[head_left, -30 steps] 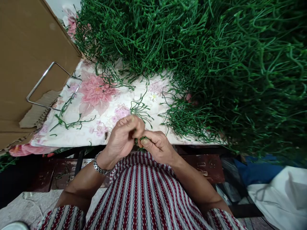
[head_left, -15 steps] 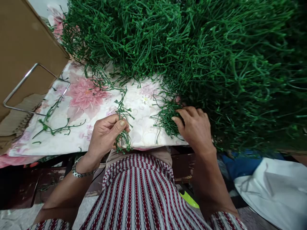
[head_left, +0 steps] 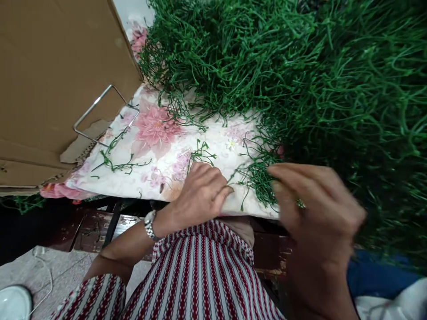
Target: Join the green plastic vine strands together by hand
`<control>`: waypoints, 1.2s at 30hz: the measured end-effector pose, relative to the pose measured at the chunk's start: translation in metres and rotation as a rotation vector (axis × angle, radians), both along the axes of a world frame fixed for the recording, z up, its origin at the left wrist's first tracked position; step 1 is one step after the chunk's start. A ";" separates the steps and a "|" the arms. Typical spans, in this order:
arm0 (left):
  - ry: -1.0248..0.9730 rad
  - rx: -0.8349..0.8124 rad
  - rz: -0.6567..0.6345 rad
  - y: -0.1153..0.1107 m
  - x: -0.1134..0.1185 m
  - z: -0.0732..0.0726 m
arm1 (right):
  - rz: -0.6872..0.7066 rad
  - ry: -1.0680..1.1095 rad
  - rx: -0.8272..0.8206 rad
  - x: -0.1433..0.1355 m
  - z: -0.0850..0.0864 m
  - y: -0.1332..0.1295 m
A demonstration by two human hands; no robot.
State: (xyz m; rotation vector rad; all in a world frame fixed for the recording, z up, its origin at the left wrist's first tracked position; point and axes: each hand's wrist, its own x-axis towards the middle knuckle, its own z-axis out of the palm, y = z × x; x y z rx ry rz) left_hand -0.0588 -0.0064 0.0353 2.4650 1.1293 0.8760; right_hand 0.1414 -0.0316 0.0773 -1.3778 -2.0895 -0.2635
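My left hand is closed, knuckles up, at the near edge of the flowered cloth. A branched green stem, plastic by its look, sticks out beyond its fingers. My right hand is smeared by motion, its fingers bent, just right of a small heap of green stems. A bright green tip shows within the curve of that hand; whether it is held is unclear. The heap lies on the cloth in front of the big pile. A few loose stems rest on the cloth at the left.
A large pile of green stems covers the back and right. On the left stands a cardboard box, with a bent metal wire frame beside it. The white flowered cloth covers the work surface. A round white object lies on the floor.
The view has swung left, showing more of the box. My left hand has turned knuckles up over the stem. My right hand has drawn back from the small heap and is moving fast.
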 end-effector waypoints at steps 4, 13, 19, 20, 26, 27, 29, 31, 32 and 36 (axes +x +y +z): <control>0.118 0.180 -0.020 -0.010 0.004 -0.016 | 0.290 -0.177 -0.146 -0.025 -0.002 0.024; 0.163 0.269 -0.131 -0.025 -0.006 -0.036 | 0.226 -0.410 -0.273 -0.067 0.010 0.075; -0.192 0.381 -0.240 -0.030 -0.015 -0.032 | 0.140 -0.514 -0.476 -0.085 -0.021 0.085; -0.276 0.390 -0.198 -0.028 -0.020 -0.030 | 0.149 -0.485 -0.455 -0.084 -0.023 0.082; -0.490 -0.205 0.288 0.002 -0.038 -0.003 | 0.178 -0.257 -0.104 -0.068 -0.025 0.044; -0.484 -0.301 0.257 0.005 -0.037 0.000 | 0.185 -0.246 -0.043 -0.067 -0.027 0.038; -0.493 -0.403 0.186 0.004 -0.033 0.002 | 0.211 -0.225 0.031 -0.067 -0.031 0.026; -0.556 -0.431 0.157 0.000 -0.029 0.000 | 0.245 -0.181 0.012 -0.066 -0.034 0.016; -0.601 -0.437 0.138 -0.003 -0.028 -0.002 | 0.262 -0.145 -0.032 -0.065 -0.034 0.011; -0.693 -0.424 -0.008 -0.012 -0.034 -0.009 | 0.366 0.099 -0.286 -0.053 -0.022 -0.010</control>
